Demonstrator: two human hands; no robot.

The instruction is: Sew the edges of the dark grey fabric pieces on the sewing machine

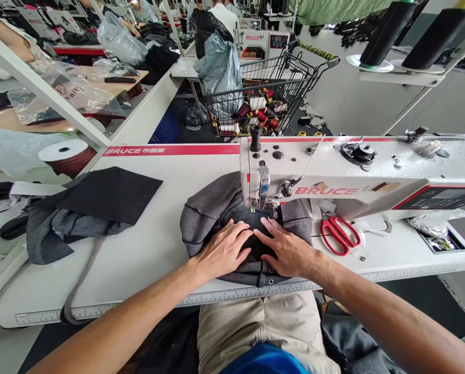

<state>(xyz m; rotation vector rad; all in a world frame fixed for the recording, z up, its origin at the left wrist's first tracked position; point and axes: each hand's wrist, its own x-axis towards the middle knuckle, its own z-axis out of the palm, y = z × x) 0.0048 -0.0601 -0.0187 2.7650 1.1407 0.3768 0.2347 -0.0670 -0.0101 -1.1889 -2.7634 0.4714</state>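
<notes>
A dark grey fabric piece [207, 208], seamed and curved like a cap or bag part, lies bunched under the head of a white sewing machine [333, 169]. My left hand [226, 246] rests flat on the cloth, fingers stretched toward the needle area. Opposite it, my right hand [284, 246] presses on the same cloth with thumb and fingers spread. Both hands are just in front of the presser foot, where the needle itself is hard to make out. Small metal eyelets show along the cloth's near edge.
Red-handled scissors [340, 235] lie right of the cloth. Further dark grey pieces [95, 208] are heaped at the left, near a brown thread spool [66, 156]. Behind the machine stands a black cart [271, 78] with thread spools. Thread cones [388, 34] stand at upper right.
</notes>
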